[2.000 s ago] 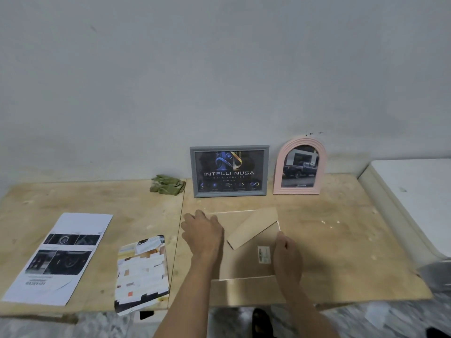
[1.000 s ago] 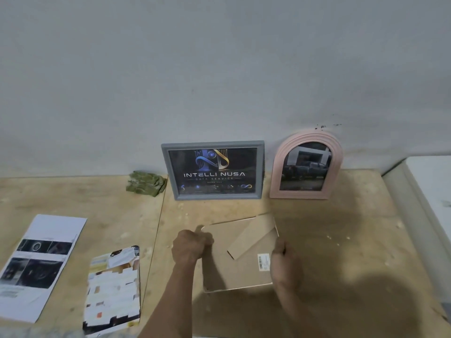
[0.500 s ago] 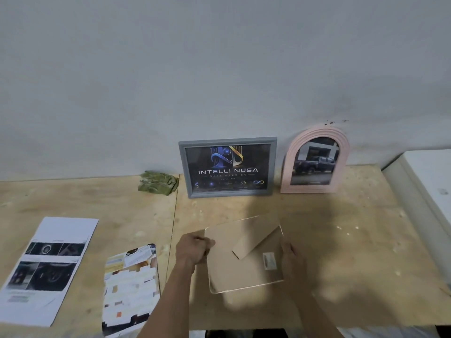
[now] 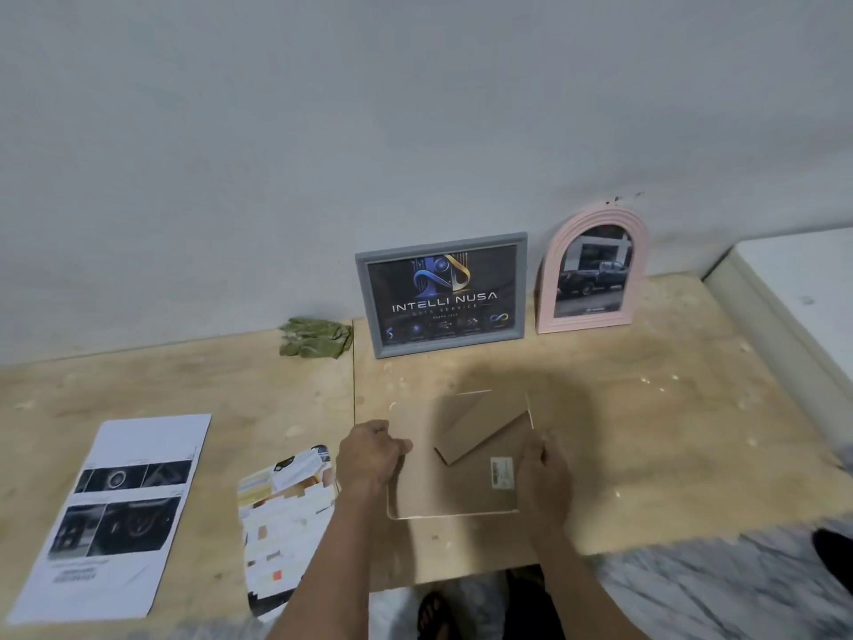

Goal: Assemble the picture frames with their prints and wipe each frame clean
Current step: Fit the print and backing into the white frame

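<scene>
A picture frame [image 4: 457,491] lies back-up near the table's front edge, showing its brown cardboard backing, a folding stand flap [image 4: 480,429] and a small barcode sticker. My left hand [image 4: 369,457] grips its left edge and my right hand [image 4: 542,473] grips its right edge. A grey frame [image 4: 441,295] with a dark "INTELLI NUSA" print and a pink arched frame [image 4: 593,270] with a truck photo stand against the wall. A crumpled green cloth [image 4: 316,337] lies left of the grey frame.
On the wooden table [image 4: 669,431], a white sheet with dark photo prints [image 4: 115,515] lies at the left and a cut-up printed sheet [image 4: 286,519] beside my left arm. A white appliance [image 4: 803,293] borders the table's right side. Marble floor shows below.
Both hands went from resting on the frame's back to gripping its side edges. The frame was lifted, then brought back down near the table's front edge.
</scene>
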